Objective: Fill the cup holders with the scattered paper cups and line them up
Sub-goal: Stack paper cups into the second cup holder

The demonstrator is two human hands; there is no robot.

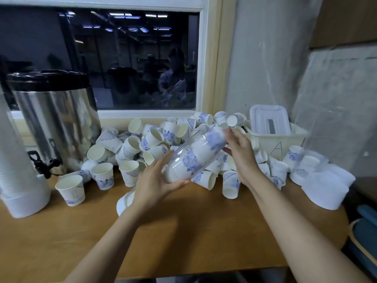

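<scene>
Head view: you have the clear cup holder [193,158] off the table [183,231], tilted, low end toward you, with a stack of paper cups [204,152] inside.

Risks, as I judge them:
- The tube is smooth plastic. If the low-end grip slackens, the whole stack can slide out the bottom.
- A cup going in skewed can jam against the wall and crush its rim, so square it to the mouth first.
- The loose pile [155,139] sits just behind and under the tube. Swing the top end and you knock cups further along, or off the back.
- The upright cups near the front edge [71,189] are in your left forearm's path when you set the holder down.
- The steel urn [55,119] and the filled holder [18,180] crowd the left, so pick your line-up spot before you lower it.

Hands:
- Left hand [155,184]: wraps the low end, thumb under, fingers up the far side, and carries the weight.
- Right hand [242,156]: fingers and thumb curl round the top end. Motion blur hides whether they also press on the top cup.
</scene>
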